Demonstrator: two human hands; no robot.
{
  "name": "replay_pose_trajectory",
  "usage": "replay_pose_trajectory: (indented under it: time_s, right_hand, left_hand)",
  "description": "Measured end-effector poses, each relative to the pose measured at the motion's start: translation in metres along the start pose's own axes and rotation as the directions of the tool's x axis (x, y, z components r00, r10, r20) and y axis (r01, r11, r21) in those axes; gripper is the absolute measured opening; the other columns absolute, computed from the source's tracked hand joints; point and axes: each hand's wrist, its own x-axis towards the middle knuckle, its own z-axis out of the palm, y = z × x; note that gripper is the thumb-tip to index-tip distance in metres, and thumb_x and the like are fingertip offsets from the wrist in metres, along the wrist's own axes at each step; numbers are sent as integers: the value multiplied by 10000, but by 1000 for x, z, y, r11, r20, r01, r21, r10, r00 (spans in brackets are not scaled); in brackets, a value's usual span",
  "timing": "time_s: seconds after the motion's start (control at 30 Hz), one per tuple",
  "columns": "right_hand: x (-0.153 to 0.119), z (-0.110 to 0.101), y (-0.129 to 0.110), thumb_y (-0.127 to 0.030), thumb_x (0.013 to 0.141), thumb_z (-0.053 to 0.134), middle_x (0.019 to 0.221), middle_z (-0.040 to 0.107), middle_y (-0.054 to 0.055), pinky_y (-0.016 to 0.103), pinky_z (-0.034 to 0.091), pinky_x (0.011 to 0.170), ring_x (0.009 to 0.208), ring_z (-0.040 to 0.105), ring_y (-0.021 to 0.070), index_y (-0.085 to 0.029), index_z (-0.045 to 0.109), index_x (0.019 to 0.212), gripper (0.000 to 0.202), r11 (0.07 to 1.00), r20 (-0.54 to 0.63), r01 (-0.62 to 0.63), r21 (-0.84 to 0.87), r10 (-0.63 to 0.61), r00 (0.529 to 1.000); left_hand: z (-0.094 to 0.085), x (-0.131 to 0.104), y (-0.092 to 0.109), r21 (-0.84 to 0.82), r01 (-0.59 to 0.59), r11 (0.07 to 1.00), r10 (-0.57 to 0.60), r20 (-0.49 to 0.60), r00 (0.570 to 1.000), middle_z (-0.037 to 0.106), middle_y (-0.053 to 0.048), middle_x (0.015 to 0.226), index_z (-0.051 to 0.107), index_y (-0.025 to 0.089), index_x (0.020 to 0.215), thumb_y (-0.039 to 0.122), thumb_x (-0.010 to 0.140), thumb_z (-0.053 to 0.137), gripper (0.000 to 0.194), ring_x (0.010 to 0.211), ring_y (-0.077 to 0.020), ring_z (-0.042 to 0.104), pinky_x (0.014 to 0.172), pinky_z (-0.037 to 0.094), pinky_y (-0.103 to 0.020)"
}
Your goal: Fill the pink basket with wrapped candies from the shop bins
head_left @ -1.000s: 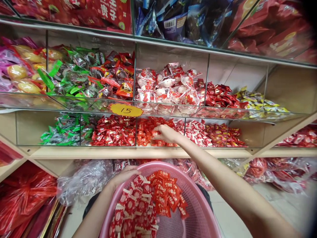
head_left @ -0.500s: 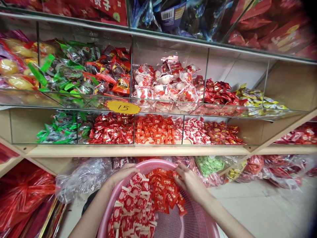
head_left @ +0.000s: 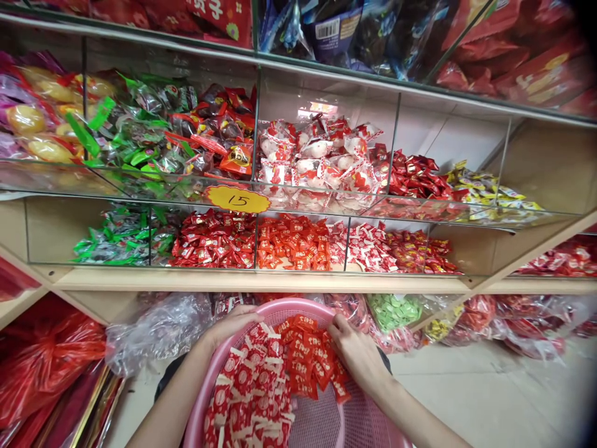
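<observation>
A pink plastic mesh basket (head_left: 298, 303) is in front of me, below the shelves. Inside, red-and-white wrapped candies (head_left: 254, 389) fill the left part and orange-red wrapped candies (head_left: 308, 354) lie at the back right. My left hand (head_left: 236, 322) is closed on the basket's back-left rim, its fingertips partly hidden. At the back right, my right hand (head_left: 352, 348) is curled closed against the orange-red candies, with the forearm crossing the right rim. Its fingertips are hidden, so what it grips cannot be seen.
Divided shelves with wrapped candies (head_left: 293, 239) stand ahead, above a wooden edge (head_left: 261, 280). A yellow price tag (head_left: 239, 199) reads 15. Under them lie clear plastic bags (head_left: 158, 333) and bagged green candies (head_left: 394, 311). A red plastic bag (head_left: 46, 354) sits at left on the tiled floor (head_left: 466, 386).
My right hand has shifted slightly and its fingers have curled in more. The left hand stays on the rim. The shelves appear a little further right in the view.
</observation>
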Motion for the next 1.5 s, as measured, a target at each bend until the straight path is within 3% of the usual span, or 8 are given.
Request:
replay_pose_trajectory:
  time_s: [0.3,0.5,0.87,1.13,1.33,1.5]
  right_hand:
    - [1,-7,-6,-91,804,360,918,501,55,208,336,485,764,549,131,-195,517,818,189,996,20,24,81,-26,999]
    - [-4,-9,-10,-67,795,340,983,506,53,238,333,493,588,549,100,-201,512,904,244,997,81,12,78,-18,997]
    - [-10,1,-12,-93,795,347,972,504,55,216,358,530,606,552,99,-203,514,894,222,993,107,-19,115,7,994]
    - [-1,-10,-18,-124,796,358,978,512,78,233,372,549,643,567,128,-182,529,917,217,990,146,-32,140,11,989]
    - [-2,-14,-2,-243,817,372,972,497,69,234,399,663,798,556,152,-186,526,956,215,923,63,-49,381,27,998]
    - [2,-16,12,-280,816,387,954,518,69,227,384,662,802,549,150,-198,475,1075,285,895,69,-97,435,75,995]
  left_hand:
    - [-3,3,-6,39,2,999,-1,-29,1000,651,-20,873,636,165,851,397,649,563,316,869,-193,555,804,378,-271]
    - [-1,1,0,53,2,999,-1,-30,1000,651,-22,870,641,162,836,415,632,566,333,875,-198,550,798,376,-261]
    - [-1,4,-1,83,12,996,-5,-85,996,645,-16,836,653,176,763,422,602,581,303,875,-208,536,801,370,-266]
    - [-1,4,-2,13,-21,1000,21,7,1000,652,-22,820,639,162,799,389,633,562,291,806,-189,561,765,388,-274]
    - [-1,2,0,54,-13,998,17,-61,998,644,-10,802,643,163,767,387,620,572,278,827,-187,544,763,374,-257]
    - [0,2,2,25,-21,999,21,9,1000,640,-14,767,636,152,783,417,624,561,318,790,-186,557,743,390,-266]
